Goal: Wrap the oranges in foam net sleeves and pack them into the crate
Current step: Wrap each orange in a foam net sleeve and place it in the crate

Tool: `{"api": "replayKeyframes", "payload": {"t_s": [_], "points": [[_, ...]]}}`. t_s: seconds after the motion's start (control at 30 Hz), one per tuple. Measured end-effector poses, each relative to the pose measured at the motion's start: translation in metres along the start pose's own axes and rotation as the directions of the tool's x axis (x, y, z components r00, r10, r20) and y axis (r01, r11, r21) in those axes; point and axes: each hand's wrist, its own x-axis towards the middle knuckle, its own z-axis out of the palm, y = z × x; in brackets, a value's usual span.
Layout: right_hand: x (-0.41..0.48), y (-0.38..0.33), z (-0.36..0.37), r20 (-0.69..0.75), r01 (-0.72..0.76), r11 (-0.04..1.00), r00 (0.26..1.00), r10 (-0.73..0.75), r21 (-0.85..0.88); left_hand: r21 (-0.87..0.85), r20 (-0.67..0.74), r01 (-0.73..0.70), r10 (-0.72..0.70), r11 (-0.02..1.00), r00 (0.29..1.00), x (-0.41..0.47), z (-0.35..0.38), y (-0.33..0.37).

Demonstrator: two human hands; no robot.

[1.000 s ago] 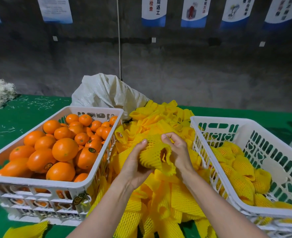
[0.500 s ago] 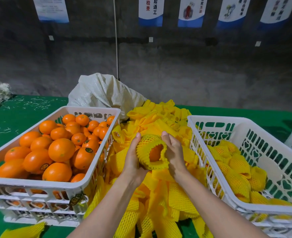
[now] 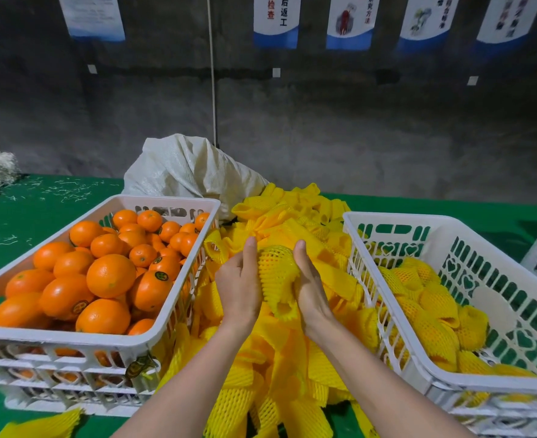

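Above the pile of loose sleeves (image 3: pixel 261 374), the left hand (image 3: pixel 238 289) and the right hand (image 3: pixel 311 289) grip one foam net sleeve (image 3: pixel 276 273) between them. Its long axis runs from far to near, with the rounded end away and the frilled open end toward the person. The fingers curl behind it, mostly hidden, and what is inside cannot be seen. The left crate (image 3: pixel 71 338) holds bare oranges (image 3: pixel 111 275), the right crate (image 3: pixel 434 221) holds wrapped oranges (image 3: pixel 431 305), and a white sack (image 3: pixel 191 169) lies behind.

Sleeves (image 3: pixel 276 358), apparently tight, between 2 crates (image 3: pixel 71 338) (image 3: pixel 396 216)
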Motion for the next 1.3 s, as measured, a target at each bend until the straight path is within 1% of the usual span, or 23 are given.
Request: {"api": "replayKeyframes", "payload": {"t_s": [0.07, 0.1, 0.13, 0.2, 0.23, 0.3, 0.37, 0.43, 0.53, 0.63, 0.73, 0.8, 0.87, 0.93, 0.97, 1.0, 1.07, 1.1, 1.13, 1.2, 1.23, 1.27, 1.3], "points": [[0.001, 0.003, 0.001, -0.070, 0.037, 0.999, 0.997, -0.035, 0.026, 0.066, -0.047, -0.138, 0.142, 0.988, 0.989, 0.000, 0.000, 0.002], [0.002, 0.004, 0.002, -0.098, 0.034, 0.999, 0.995, -0.030, 0.038, 0.063, -0.067, -0.156, 0.160, 0.986, 0.985, 0.000, 0.003, 0.004], [0.003, 0.005, 0.004, -0.118, 0.026, 0.999, 0.993, -0.021, 0.047, 0.031, -0.091, -0.132, 0.134, 0.991, 0.987, 0.000, 0.006, 0.006], [0.006, 0.007, 0.005, -0.144, 0.025, 0.996, 0.989, -0.012, 0.087, -0.100, -0.123, 0.024, -0.036, 0.995, 0.992, 0.002, 0.010, 0.011], [0.008, 0.007, 0.006, -0.152, 0.020, 0.993, 0.988, -0.002, 0.117, -0.165, -0.123, 0.125, -0.146, 0.978, 0.982, 0.003, 0.011, 0.013], [0.012, 0.007, 0.006, -0.153, -0.028, 0.983, 0.987, 0.056, 0.179, -0.223, -0.089, 0.312, -0.338, 0.924, 0.937, 0.010, 0.012, 0.014], [0.015, 0.006, 0.005, -0.138, -0.092, 0.964, 0.982, 0.130, 0.251, -0.239, -0.025, 0.438, -0.456, 0.867, 0.890, 0.018, 0.011, 0.015], [0.017, 0.004, 0.002, -0.104, -0.140, 0.941, 0.978, 0.179, 0.307, -0.230, 0.045, 0.507, -0.511, 0.831, 0.858, 0.022, 0.009, 0.014], [0.016, 0.003, 0.000, -0.031, -0.174, 0.931, 0.980, 0.194, 0.322, -0.207, 0.118, 0.540, -0.527, 0.816, 0.842, 0.021, 0.006, 0.013], [0.017, 0.001, -0.002, 0.010, -0.184, 0.917, 0.981, 0.193, 0.353, -0.276, 0.183, 0.544, -0.512, 0.793, 0.839, 0.018, 0.005, 0.015], [0.015, -0.001, -0.004, 0.060, -0.189, 0.901, 0.982, 0.180, 0.390, -0.282, 0.225, 0.517, -0.468, 0.809, 0.855, 0.016, 0.005, 0.017], [0.014, 0.000, -0.006, 0.083, -0.172, 0.901, 0.985, 0.152, 0.397, -0.216, 0.251, 0.493, -0.440, 0.843, 0.862, 0.017, 0.004, 0.017], [0.014, 0.001, -0.009, 0.084, -0.151, 0.914, 0.988, 0.129, 0.377, -0.140, 0.286, 0.480, -0.429, 0.866, 0.857, 0.018, 0.003, 0.014], [0.013, 0.002, -0.012, 0.090, -0.130, 0.929, 0.990, 0.105, 0.346, -0.117, 0.355, 0.527, -0.461, 0.841, 0.814, 0.019, 0.002, 0.012], [0.012, 0.002, -0.014, 0.089, -0.096, 0.943, 0.993, 0.072, 0.317, -0.119, 0.410, 0.585, -0.497, 0.802, 0.765, 0.021, 0.001, 0.011], [0.011, 0.003, -0.016, 0.083, -0.050, 0.960, 0.996, 0.028, 0.274, -0.120, 0.473, 0.654, -0.536, 0.747, 0.699, 0.021, 0.000, 0.012], [0.010, 0.002, -0.018, 0.008, 0.073, 0.984, 0.997, -0.075, 0.164, -0.098, 0.577, 0.758, -0.584, 0.645, 0.571, 0.020, -0.003, 0.012], [0.010, 0.003, -0.019, -0.034, 0.130, 0.986, 0.991, -0.127, 0.104, -0.085, 0.619, 0.784, -0.584, 0.615, 0.525, 0.019, -0.003, 0.012], [0.010, 0.003, -0.020, -0.064, 0.181, 0.982, 0.982, -0.177, 0.053, -0.084, 0.643, 0.794, -0.575, 0.602, 0.505, 0.017, -0.002, 0.011], [0.010, 0.002, -0.022, -0.087, 0.298, 0.949, 0.948, -0.307, -0.101, -0.104, 0.658, 0.788, -0.552, 0.607, 0.512, 0.016, 0.001, 0.009], [0.011, 0.001, -0.023, -0.088, 0.347, 0.921, 0.926, -0.366, -0.177, -0.119, 0.644, 0.775, -0.546, 0.620, 0.536, 0.015, 0.002, 0.008], [0.013, -0.001, -0.024, -0.108, 0.383, 0.895, 0.904, -0.414, -0.227, -0.131, 0.629, 0.765, -0.544, 0.631, 0.556, 0.015, 0.003, 0.008], [0.016, -0.003, -0.025, -0.143, 0.390, 0.894, 0.894, -0.425, -0.220, -0.132, 0.615, 0.757, -0.547, 0.639, 0.569, 0.014, 0.004, 0.008]]}}
